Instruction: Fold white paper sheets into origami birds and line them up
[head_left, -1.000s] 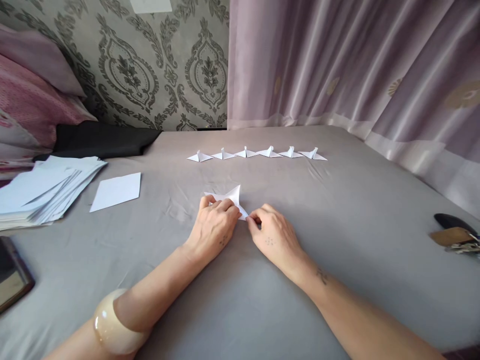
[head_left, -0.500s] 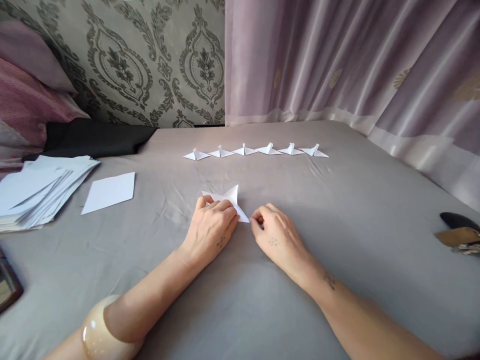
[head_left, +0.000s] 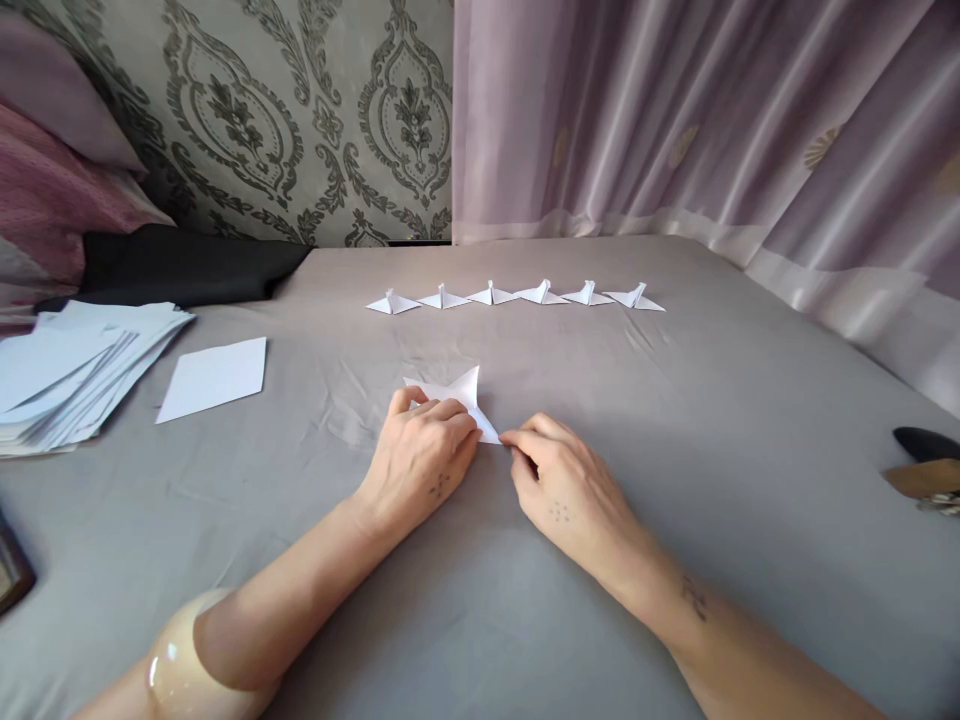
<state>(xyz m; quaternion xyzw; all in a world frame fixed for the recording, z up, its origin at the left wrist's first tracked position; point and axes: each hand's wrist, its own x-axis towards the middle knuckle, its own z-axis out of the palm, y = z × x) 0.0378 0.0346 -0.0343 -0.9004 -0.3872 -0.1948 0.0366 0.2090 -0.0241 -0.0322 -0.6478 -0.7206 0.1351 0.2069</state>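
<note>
A partly folded sheet of white paper (head_left: pixel 459 388) lies on the grey cloth, with pointed corners rising at its far side. My left hand (head_left: pixel 424 445) is closed over its near part, fingers curled and pressing it down, so that part is hidden. At the paper's right-hand tip, the index finger of my right hand (head_left: pixel 566 485) touches the point. The thumb is tucked just below and the other fingers are curled in. Farther back stands a row of several small folded paper figures (head_left: pixel 491 294), wings spread and side by side.
To the left lie a stack of white paper (head_left: pixel 82 380) and a single sheet (head_left: pixel 214 378). Black fabric (head_left: pixel 187 265) sits behind them. A dark-edged object (head_left: pixel 11 570) shows at the left edge, and a brown and black item (head_left: pixel 926 477) at the right. Curtains (head_left: pixel 675 110) border the back right.
My right hand's fingers have shifted: the index finger now reaches forward onto the paper's tip, and the thumb has drawn back. My left hand stays on the paper. The view has shifted slightly.
</note>
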